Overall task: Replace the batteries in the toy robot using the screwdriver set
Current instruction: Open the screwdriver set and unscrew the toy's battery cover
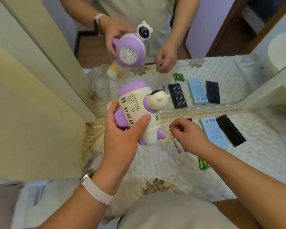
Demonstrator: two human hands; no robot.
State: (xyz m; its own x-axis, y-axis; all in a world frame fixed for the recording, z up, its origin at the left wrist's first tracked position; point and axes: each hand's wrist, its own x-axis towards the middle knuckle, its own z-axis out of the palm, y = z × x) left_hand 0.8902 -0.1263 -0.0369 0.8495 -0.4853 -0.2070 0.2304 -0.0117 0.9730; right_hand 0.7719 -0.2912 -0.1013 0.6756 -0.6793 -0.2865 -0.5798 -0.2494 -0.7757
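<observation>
Mirror (213,30) above pale, seemingly quilted cover (172,171)

Cream-and-purple toy robot (135,111), green batteries (203,164), pale-blue case (213,131).

My only view is the head camera (wide-angle), looking forward and steeply down, close over the white quilted cloth (155,162) toward a cream-framed wall mirror (221,66).

The left hand (122,133) grips the cream-and-purple plastic toy robot (135,104) above the white quilted cloth (163,171), the right hand (190,134) curled just beside it
</observation>
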